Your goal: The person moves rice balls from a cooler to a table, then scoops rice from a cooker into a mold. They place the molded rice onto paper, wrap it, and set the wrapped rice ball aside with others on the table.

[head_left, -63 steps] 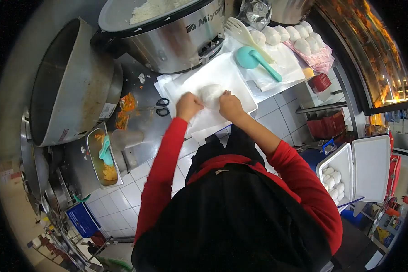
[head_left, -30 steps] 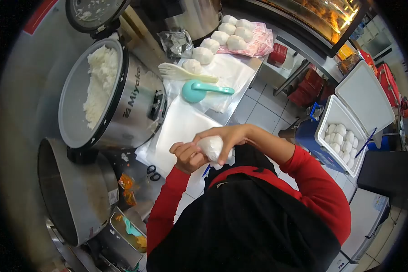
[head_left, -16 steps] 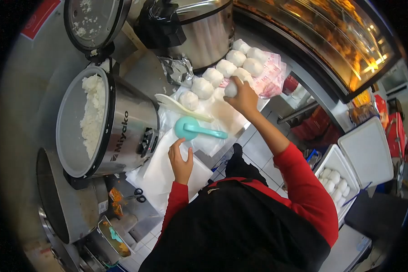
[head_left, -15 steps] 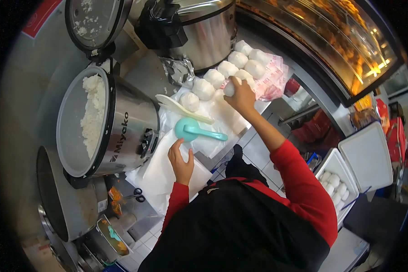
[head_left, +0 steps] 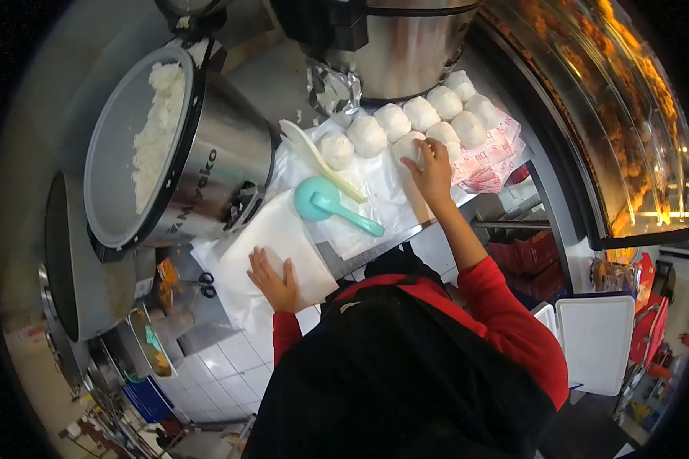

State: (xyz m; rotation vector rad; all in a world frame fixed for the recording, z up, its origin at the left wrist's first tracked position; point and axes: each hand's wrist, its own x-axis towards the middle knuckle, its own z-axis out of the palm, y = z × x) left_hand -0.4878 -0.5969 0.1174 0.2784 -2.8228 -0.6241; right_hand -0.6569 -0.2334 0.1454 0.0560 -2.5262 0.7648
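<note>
Hiding white ball's (head_left: 406, 145) rt edge: R fingers (head_left: 439, 155)

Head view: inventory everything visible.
Wrapped balls: ten, white, upper centre
Printed paper: uncounted, pink, near balls
Rice cooker: one, silver, upper left
Rice: one mound, white, upper left
Pots: two, grey, top and left
Foil: one, silver, top
Scoop: one, teal, centre
Spatula: one, cream, centre
Paper sheets: several, white, centre
Scissors: one, black, left
Tray: one, silver, lower left
Display case: one, black, right
Lid: one, white, lower right
Left hand: one, on paper sheets
Right hand: one, at wrapped balls
</note>
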